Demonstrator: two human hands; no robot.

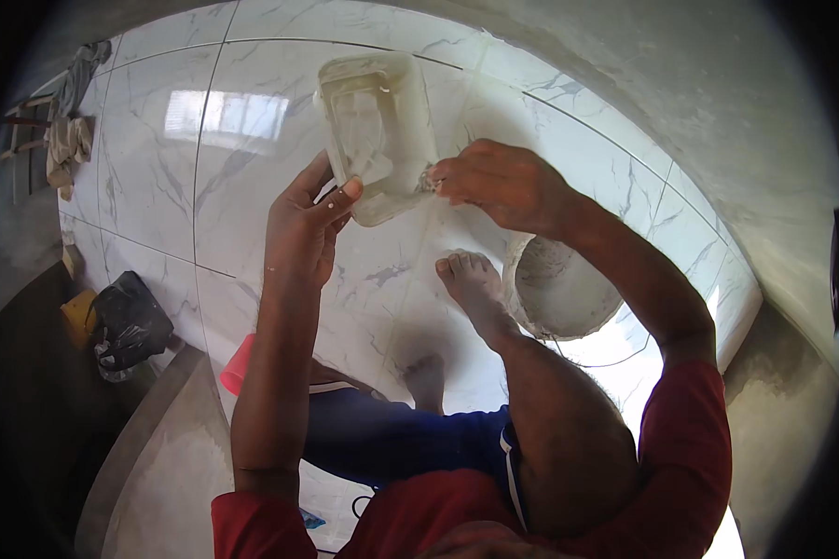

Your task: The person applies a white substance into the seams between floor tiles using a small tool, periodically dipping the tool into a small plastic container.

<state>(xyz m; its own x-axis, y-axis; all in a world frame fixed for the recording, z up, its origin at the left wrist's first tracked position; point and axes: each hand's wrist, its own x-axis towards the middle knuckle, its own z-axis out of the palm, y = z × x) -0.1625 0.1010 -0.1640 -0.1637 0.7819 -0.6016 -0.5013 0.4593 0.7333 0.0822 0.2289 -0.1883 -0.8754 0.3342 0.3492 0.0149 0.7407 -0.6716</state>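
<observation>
So here's where things stand. The rectangular plastic tub is up in the air over the marbled tile floor, tilted a bit so you can see into it. The left hand has it by the near left corner, thumb hooked over the rim and the other fingers tucked behind the tub, so it's pinched between them. There are white specks on that thumb.

The right hand is at the near right corner with its fingers bunched together, pinching a small greyish wad right up against the tub's outside. Can't tell what the wad is made of, could be a scrubber or some scraps.

Progress-wise, I'd call it partway, going off looks only. If this is a scrub-down, which is my read, the tub is in hand and the wad is on it, so that much is sorted. Inside there are cloudy pale patches and whitish bits in the bottom, though some of that could be glare or liquid, hard to say. The walls look hazy too, so I'd guess there's more rubbing left, inside and out.

The round bucket sits on the floor just beside the right foot, its inside coated whitish-grey, and neither hand is in it.
</observation>
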